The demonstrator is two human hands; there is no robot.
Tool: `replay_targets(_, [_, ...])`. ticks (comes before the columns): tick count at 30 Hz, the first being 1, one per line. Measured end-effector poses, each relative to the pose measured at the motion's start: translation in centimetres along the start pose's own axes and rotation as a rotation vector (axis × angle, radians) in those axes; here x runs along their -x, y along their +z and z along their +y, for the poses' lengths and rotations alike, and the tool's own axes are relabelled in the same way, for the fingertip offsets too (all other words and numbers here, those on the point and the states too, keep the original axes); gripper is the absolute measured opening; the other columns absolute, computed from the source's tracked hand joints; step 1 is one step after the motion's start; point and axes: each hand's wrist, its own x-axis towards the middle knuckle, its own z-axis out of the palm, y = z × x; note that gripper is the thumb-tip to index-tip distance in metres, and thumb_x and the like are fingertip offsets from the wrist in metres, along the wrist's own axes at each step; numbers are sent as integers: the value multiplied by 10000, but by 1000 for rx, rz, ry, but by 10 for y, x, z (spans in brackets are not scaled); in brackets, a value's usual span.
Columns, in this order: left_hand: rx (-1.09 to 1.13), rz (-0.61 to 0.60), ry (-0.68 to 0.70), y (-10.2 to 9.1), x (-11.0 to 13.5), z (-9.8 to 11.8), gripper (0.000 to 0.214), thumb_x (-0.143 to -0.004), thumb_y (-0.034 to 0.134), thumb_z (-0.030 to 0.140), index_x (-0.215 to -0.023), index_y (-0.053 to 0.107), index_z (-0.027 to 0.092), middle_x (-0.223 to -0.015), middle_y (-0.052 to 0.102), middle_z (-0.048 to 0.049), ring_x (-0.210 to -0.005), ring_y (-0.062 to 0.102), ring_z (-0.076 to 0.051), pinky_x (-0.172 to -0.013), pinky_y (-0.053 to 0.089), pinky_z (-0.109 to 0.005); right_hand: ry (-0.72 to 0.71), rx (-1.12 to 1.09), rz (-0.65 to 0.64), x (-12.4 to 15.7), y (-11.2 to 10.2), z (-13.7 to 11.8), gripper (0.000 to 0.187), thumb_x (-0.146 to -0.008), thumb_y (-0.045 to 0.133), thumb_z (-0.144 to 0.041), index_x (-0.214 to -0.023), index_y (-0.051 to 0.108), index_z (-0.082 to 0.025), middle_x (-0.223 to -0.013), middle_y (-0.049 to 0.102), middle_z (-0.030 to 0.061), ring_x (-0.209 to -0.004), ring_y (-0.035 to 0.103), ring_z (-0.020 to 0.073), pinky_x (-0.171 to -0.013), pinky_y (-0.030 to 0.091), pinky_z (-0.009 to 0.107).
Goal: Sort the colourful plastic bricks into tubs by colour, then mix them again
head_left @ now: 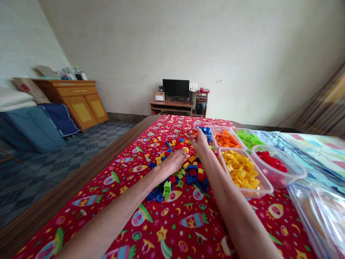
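Beside a batch of blue plastic bricks (206,133), the right hand (200,140) has its fingers together on a small orange plastic brick (194,133), while the left hand (175,160) reaches over a loose multicoloured pile of plastic bricks (192,175) (whether its fingers grip anything, I cannot tell). The pile lies on a red cloth printed with rockets and stars (151,230); to its right, clear plastic tubs (262,193) hold orange, lime-green, yellow and red bricks.
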Motion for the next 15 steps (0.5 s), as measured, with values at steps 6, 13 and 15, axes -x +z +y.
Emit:
replay_targets(6, [-178, -80, -109, -9, 4, 13, 169, -888, 555, 248, -1015, 634, 171, -980, 652, -105, -902, 642, -241, -783, 502, -332, 19, -36, 0, 2, 2, 3, 227, -898, 455, -189, -672, 470, -170, -557, 498, -25, -471, 487, 49, -367, 326, 91])
replay_targets(13, [-269, -123, -277, -12, -4, 35, 126, -838, 625, 250, -909, 677, 159, -949, 675, -148, -875, 665, -302, -687, 489, -347, 43, -67, -35, 7, 6, 7, 236, -879, 399, -117, -656, 454, -170, -533, 468, -41, -447, 459, 38, -372, 307, 86])
replay_targets(15, [-272, -126, -293, -10, -6, 34, 127, -832, 624, 236, -901, 678, 144, -940, 682, -154, -870, 666, -309, -679, 487, -350, 62, -68, -39, 10, 7, 6, 245, -881, 386, -106, -653, 452, -169, -527, 473, -36, -447, 460, 42, -364, 295, 89])
